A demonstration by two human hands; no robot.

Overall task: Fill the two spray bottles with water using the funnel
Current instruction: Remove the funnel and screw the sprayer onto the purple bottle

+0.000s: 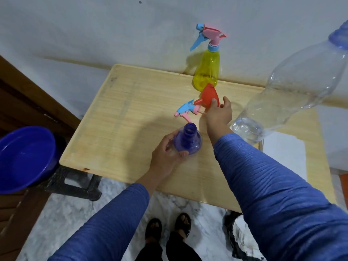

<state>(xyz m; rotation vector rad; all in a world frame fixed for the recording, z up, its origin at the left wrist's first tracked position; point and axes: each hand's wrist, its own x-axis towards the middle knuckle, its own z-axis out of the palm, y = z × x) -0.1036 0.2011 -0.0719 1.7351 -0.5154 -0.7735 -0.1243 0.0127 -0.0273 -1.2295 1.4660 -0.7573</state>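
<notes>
Funnel (209,97), red, is pinched at its rim by the right hand (219,112), just in front of the yellow bottle (207,69) (sprayer on, by the wall). The left hand (166,154) grips the purple bottle (188,141) upright on the table (116,113), neck open, probably steadied for the funnel. Its sprayer (185,110) lies between. A big water bottle (282,87) stands right.

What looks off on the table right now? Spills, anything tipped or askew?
No spill shows. The spray head lies on its side on the table, off the open purple bottle in the left hand, as expected for filling. The right hand grips the orange funnel, tilted. The yellow spray bottle stands capped.
</notes>
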